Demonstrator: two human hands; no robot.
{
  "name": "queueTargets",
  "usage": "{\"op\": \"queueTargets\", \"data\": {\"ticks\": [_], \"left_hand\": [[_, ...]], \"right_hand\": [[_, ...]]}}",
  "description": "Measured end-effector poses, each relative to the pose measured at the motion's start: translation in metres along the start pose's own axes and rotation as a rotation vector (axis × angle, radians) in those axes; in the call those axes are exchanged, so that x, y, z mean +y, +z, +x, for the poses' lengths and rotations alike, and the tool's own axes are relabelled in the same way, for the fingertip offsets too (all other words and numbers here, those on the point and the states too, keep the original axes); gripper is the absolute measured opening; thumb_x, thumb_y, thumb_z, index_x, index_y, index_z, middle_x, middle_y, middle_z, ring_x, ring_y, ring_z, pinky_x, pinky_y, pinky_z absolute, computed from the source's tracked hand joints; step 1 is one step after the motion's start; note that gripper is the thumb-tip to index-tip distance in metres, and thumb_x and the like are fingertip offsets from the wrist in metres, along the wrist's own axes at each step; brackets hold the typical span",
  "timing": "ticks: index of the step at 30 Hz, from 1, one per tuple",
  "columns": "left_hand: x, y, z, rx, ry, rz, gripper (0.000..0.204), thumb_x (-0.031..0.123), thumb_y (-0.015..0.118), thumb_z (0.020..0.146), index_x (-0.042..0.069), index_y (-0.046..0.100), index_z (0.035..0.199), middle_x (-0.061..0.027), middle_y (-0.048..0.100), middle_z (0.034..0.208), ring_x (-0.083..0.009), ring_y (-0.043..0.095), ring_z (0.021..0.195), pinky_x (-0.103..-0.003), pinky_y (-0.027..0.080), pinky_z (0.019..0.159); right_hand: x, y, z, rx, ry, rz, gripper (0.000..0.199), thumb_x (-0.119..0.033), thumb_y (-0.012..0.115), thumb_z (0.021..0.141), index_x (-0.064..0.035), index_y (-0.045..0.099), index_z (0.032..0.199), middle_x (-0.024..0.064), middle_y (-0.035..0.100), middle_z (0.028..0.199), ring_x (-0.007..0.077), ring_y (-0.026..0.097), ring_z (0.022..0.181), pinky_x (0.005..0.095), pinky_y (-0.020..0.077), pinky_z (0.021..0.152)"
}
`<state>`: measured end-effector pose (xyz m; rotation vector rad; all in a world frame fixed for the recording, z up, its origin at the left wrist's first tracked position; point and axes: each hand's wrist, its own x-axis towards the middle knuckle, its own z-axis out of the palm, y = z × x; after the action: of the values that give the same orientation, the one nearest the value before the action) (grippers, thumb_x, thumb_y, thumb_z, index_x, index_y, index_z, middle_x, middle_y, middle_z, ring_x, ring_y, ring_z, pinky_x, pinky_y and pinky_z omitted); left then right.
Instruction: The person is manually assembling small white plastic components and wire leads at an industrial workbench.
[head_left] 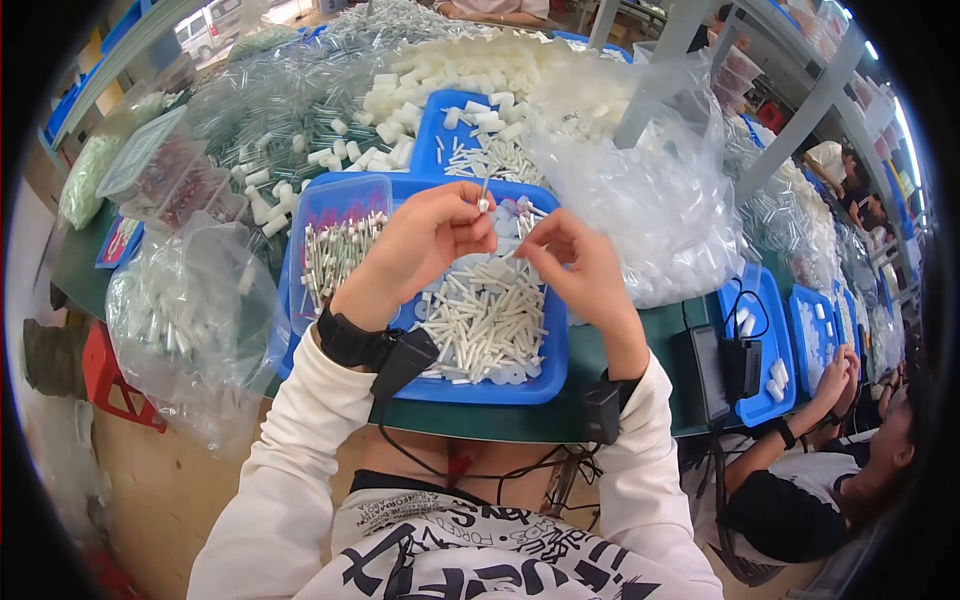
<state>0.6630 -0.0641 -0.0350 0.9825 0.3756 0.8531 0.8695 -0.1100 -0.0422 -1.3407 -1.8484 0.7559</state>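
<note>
Left hand raised over the blue tray, fingers pinched on a thin tube held upright, white cap at its lower end. Right hand just beside it, fingertips curled and closed toward the tube; whether anything is gripped there cannot be told. Black straps with small boxes on both wrists. In the tray, near the table's front edge: a loose heap of white sticks, flat white discs along its front wall. At the tray's left end, a clear box packed with upright white sticks. Behind the tray, toward the table's far edge: a smaller blue tray with white caps and thin tubes, then a broad pile of white caps. At right, a large clear bag of white parts touching the tray's right rim. At left, near the table's left edge, further clear bags of parts, one hanging over the front edge. At the table's right end, another blue tray and a co-worker's hand close to it.
</note>
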Motion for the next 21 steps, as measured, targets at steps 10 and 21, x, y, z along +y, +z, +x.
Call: {"op": "queueTargets", "data": {"ticks": [10,21], "left_hand": [[-0.017,0.019,-0.004,0.167,0.171,0.699,0.018,0.020,0.052,0.094,0.003,0.058,0.097,0.0033,0.054,0.077,-0.0058,0.045,0.066,-0.021,0.038,0.064],[-0.014,0.024,-0.014,0.305,0.363,0.904,0.013,0.014,0.063,0.089,0.003,0.066,0.095,-0.0043,0.058,0.079,-0.0108,0.051,0.068,-0.024,0.041,0.063]], "right_hand": [[0.016,-0.004,0.002,0.178,-0.215,0.677,0.021,-0.002,0.061,0.088,0.0040,0.064,0.107,0.0085,0.067,0.093,0.0121,0.064,0.077,0.0239,0.0502,0.069],[0.010,-0.003,0.000,0.132,-0.238,0.820,0.014,0.001,0.060,0.088,0.0056,0.062,0.102,0.0129,0.066,0.099,0.0213,0.067,0.089,0.0345,0.0555,0.082]]}}
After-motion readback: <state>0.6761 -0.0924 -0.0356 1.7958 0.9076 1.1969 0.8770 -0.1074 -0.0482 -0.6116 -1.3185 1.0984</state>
